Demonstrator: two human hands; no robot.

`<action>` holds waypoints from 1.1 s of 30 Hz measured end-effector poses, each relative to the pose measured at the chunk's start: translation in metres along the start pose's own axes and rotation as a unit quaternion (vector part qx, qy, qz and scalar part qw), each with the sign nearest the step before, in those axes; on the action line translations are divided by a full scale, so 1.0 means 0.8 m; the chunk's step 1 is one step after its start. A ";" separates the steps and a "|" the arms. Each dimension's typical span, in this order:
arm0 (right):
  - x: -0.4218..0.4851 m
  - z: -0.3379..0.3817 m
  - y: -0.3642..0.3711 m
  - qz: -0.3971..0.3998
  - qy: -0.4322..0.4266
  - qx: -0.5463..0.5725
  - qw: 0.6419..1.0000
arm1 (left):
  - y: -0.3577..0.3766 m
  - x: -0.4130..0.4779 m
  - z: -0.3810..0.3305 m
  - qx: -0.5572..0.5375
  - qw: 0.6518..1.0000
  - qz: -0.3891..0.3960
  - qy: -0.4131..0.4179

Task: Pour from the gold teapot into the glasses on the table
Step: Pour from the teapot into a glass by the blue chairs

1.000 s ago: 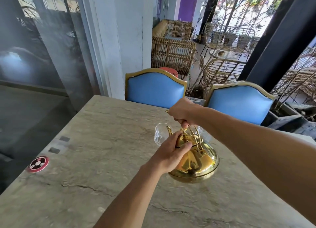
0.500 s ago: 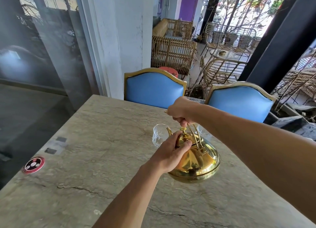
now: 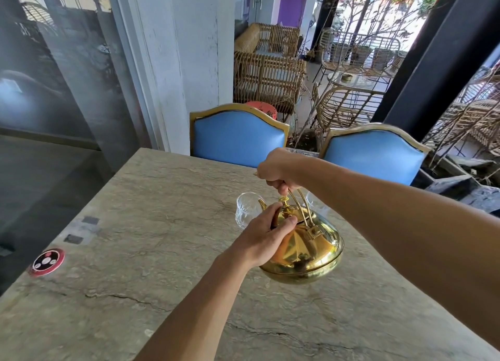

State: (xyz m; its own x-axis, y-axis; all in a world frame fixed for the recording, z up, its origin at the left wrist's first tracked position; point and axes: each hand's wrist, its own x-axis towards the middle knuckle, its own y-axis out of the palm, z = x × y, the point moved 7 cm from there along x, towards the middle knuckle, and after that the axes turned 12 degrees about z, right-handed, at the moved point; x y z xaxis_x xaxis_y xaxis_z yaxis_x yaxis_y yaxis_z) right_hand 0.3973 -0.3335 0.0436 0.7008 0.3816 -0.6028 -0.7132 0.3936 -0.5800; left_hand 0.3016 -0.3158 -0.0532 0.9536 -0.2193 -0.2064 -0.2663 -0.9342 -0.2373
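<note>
The gold teapot (image 3: 308,249) hangs above the stone table (image 3: 151,252), tilted forward with its spout over a clear glass (image 3: 246,209). My right hand (image 3: 281,171) is closed around the teapot's wire handle from above. My left hand (image 3: 263,236) presses on the lid and the pot's left side, its thumb near the lid knob. A second clear glass (image 3: 318,202) stands behind the teapot, partly hidden by the handle and my right forearm. I cannot see any liquid flowing.
Two blue chairs with gold frames (image 3: 238,133) (image 3: 376,155) stand at the table's far edge. A round red and black disc (image 3: 47,260) lies near the left edge, by two dark squares (image 3: 81,229). Rattan furniture (image 3: 267,74) fills the background.
The teapot has tipped a little further forward toward the left glass. Both hands keep the same hold.
</note>
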 end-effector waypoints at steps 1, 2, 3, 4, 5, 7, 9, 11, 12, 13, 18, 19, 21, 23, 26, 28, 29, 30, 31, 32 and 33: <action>0.001 0.000 0.001 0.004 0.001 -0.001 1.000 | 0.001 0.000 0.000 -0.005 1.000 -0.001 0.000; 0.002 -0.001 0.001 0.007 0.001 -0.002 1.000 | 0.002 0.000 -0.001 -0.009 1.000 -0.001 0.001; 0.002 -0.001 0.002 0.010 0.001 -0.003 1.000 | 0.002 0.000 0.000 -0.011 1.000 -0.002 0.001; 0.003 -0.002 0.002 0.012 0.002 -0.004 1.000 | 0.002 -0.001 -0.001 -0.012 1.000 -0.003 0.000; 0.003 -0.002 0.002 0.013 0.004 -0.004 1.000 | 0.003 -0.001 -0.001 -0.013 1.000 -0.003 0.000; 0.003 -0.002 0.002 0.016 0.005 -0.003 1.000 | 0.004 -0.002 -0.001 -0.014 1.000 -0.001 0.000; 0.003 -0.001 0.003 0.020 0.005 -0.003 1.000 | 0.004 -0.002 -0.001 -0.011 1.000 -0.004 -0.001; 0.003 0.000 0.003 0.019 0.007 -0.007 1.000 | 0.004 -0.004 -0.002 -0.010 1.000 -0.005 -0.004; 0.003 0.000 0.003 0.019 0.008 -0.009 1.000 | 0.004 -0.005 -0.002 -0.009 1.000 -0.006 -0.006; 0.003 0.001 0.004 0.019 0.010 -0.011 1.000 | 0.003 -0.005 -0.002 -0.008 1.000 -0.006 -0.008; 0.000 0.006 0.007 0.027 0.012 -0.024 0.999 | -0.001 -0.010 -0.003 0.004 1.000 -0.004 -0.025; 0.000 0.007 0.008 0.029 0.013 -0.027 0.999 | -0.001 -0.010 -0.002 0.011 1.000 -0.004 -0.029; 0.000 0.008 0.009 0.033 0.014 -0.031 0.999 | -0.002 -0.011 -0.001 0.017 0.999 -0.004 -0.035; 0.000 0.009 0.010 0.037 0.014 -0.034 0.999 | -0.003 -0.012 0.000 0.016 0.999 -0.006 -0.037; -0.001 0.010 0.012 0.038 0.012 -0.039 0.998 | -0.004 -0.013 0.000 0.012 0.999 -0.007 -0.035; 0.000 0.010 0.012 0.039 0.013 -0.043 0.998 | -0.003 -0.014 0.001 0.012 0.999 -0.006 -0.038; 0.001 0.010 0.012 0.039 0.014 -0.044 0.998 | -0.003 -0.013 0.002 0.012 0.999 -0.006 -0.039; 0.002 0.010 0.013 0.039 0.015 -0.047 0.998 | -0.003 -0.013 0.003 0.012 0.999 -0.006 -0.039; 0.003 0.010 0.013 0.040 0.016 -0.049 0.998 | -0.003 -0.012 0.003 0.011 0.999 -0.006 -0.039; 0.003 0.010 0.013 0.040 0.017 -0.052 0.998 | -0.003 -0.012 0.003 0.011 0.999 -0.006 -0.040; 0.004 0.010 0.013 0.040 0.018 -0.056 0.997 | -0.002 -0.011 0.004 0.010 0.999 -0.006 -0.040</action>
State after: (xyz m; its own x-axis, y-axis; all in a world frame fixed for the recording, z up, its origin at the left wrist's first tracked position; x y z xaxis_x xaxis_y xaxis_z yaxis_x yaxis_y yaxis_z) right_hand 0.3923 -0.3218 0.0402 0.6416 0.3773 -0.6679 -0.7658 0.2656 -0.5856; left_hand 0.2934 -0.3112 -0.0536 0.9426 -0.1840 -0.2785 -0.2581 -0.9308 -0.2588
